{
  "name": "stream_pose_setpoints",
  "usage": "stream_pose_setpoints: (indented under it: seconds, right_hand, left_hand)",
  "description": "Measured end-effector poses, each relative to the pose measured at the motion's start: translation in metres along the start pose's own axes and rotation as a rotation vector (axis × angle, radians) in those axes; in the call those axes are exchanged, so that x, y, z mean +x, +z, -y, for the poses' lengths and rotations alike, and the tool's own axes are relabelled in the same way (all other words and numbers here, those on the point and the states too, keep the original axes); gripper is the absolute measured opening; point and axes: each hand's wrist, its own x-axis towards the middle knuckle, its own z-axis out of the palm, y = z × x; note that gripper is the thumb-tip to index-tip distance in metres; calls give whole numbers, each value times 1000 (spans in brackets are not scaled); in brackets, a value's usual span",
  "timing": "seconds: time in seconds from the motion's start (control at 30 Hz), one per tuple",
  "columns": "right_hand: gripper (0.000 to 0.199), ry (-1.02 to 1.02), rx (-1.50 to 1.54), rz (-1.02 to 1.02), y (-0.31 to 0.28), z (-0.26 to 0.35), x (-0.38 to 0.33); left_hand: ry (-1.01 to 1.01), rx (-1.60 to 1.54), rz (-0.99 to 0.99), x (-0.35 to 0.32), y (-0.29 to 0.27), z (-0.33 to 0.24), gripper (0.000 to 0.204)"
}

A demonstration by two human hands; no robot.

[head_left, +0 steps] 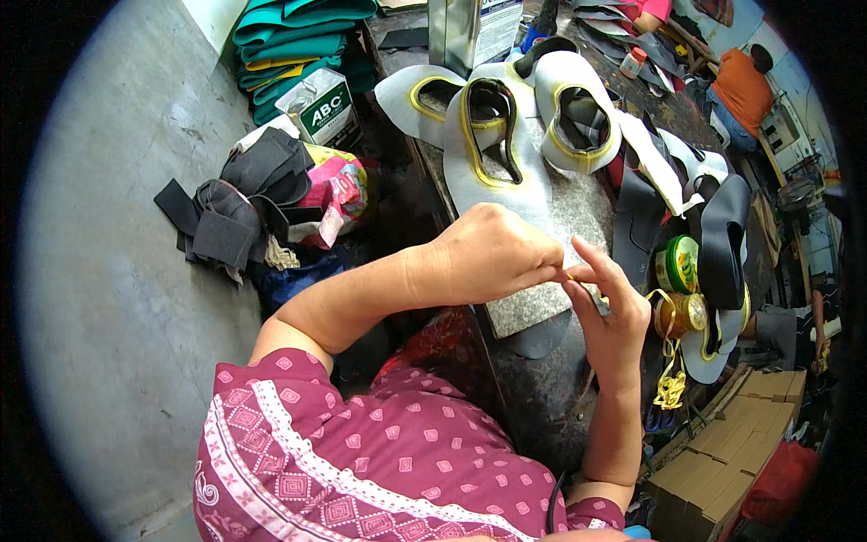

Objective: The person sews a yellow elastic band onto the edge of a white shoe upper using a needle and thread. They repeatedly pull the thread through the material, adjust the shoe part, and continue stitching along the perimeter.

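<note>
together both hands, left (488,257) and right (610,312), pinch a thin yellow strip (585,282) over grey, curved shoe uppers (492,172).

Small footwear workshop; grey cut shoe uppers (492,135) with yellow edging spread over worn counter (542,388); fabric scraps (239,203) heaped on concrete floor (108,271); folded green sheets (293,41); cardboard boxes (722,452).
</note>
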Motion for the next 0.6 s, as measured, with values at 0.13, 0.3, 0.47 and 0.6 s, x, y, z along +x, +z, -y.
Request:
stream_pose_setpoints:
  seconds: [0.13, 0.3, 0.47, 0.6]
  right_hand:
    - [50, 46, 100, -20, 3, -12, -3]
    - [53, 301, 451, -64, 7, -35, -8]
    - [50, 282, 372, -106, -1, -45, -11]
    - [50, 286, 321, -140, -6, -47, -11]
  left_hand:
    - [136, 67, 111, 19, -9, 18, 28]
    - [-32, 104, -154, 93, -6, 79, 33]
    - [-155, 411, 50, 142, 23, 111, 51]
    - [-236, 349, 144, 153, 42, 117, 43]
